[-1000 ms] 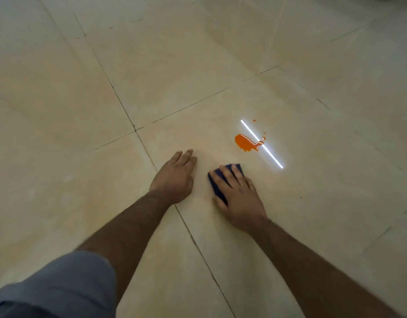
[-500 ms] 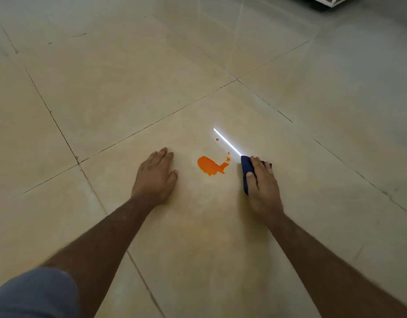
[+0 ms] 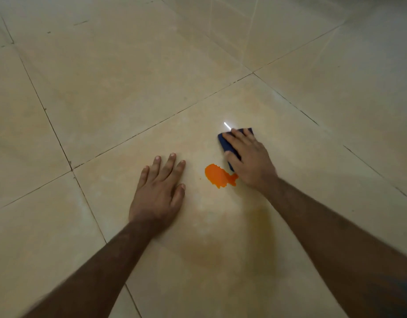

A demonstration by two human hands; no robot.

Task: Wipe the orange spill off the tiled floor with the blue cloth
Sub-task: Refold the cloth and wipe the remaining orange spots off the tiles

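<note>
The folded dark blue cloth (image 3: 224, 142) is pressed flat under the spread right hand (image 3: 249, 160), just right of the orange liquid spill (image 3: 217, 176). The left hand (image 3: 157, 191), its grip spread, is laid on the beige tiled floor (image 3: 106, 88).

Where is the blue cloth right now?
In the head view, the folded blue cloth lies on the beige tiled floor under the right hand, just beyond and right of the orange spill.

Both hands lie flat, fingers extended: left (image 3: 157, 191), right (image 3: 249, 159)
</note>
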